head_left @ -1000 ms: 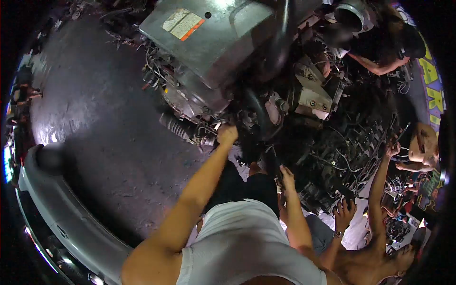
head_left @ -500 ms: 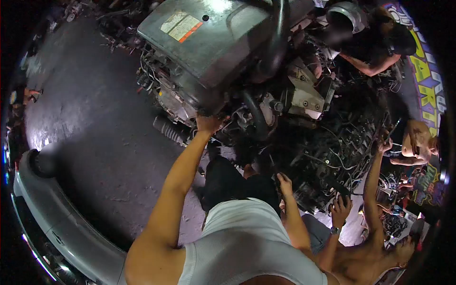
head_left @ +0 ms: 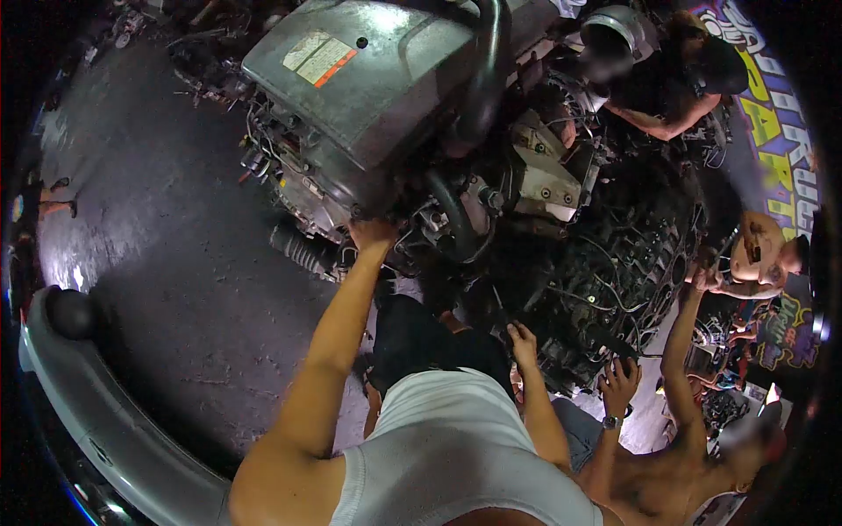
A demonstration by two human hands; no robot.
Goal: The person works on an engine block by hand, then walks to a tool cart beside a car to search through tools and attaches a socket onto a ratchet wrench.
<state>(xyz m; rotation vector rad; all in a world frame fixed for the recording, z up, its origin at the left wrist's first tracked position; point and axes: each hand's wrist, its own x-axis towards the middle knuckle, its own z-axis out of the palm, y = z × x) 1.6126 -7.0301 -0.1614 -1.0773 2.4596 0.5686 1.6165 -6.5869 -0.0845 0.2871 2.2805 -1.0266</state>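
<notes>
My left hand (head_left: 374, 235) reaches forward and touches the lower front of a large engine (head_left: 377, 88) with a grey top cover. Shadow and the engine's parts hide most of its fingers. A ribbed hose (head_left: 301, 250) sits just left of that hand, and a curved black hose (head_left: 452, 210) lies to its right. My right hand (head_left: 524, 344) is low, beside my right thigh, closed around the dark handle of a thin, pointed tool (head_left: 498, 298). Its blade points up and away; whether it is a screwdriver or a knife I cannot tell.
A dark, wire-covered engine (head_left: 605, 280) fills the right side. A person's raised hand (head_left: 619, 386) with a watch is close by. Other people (head_left: 763, 250) are farther right and at the upper right. A grey bumper (head_left: 114, 421) lies at lower left on the floor (head_left: 193, 237).
The view has turned slightly, so the engine appears a little farther left. Both my hands keep about the same places, the right one still holding the tool. The people at right have shifted slightly.
</notes>
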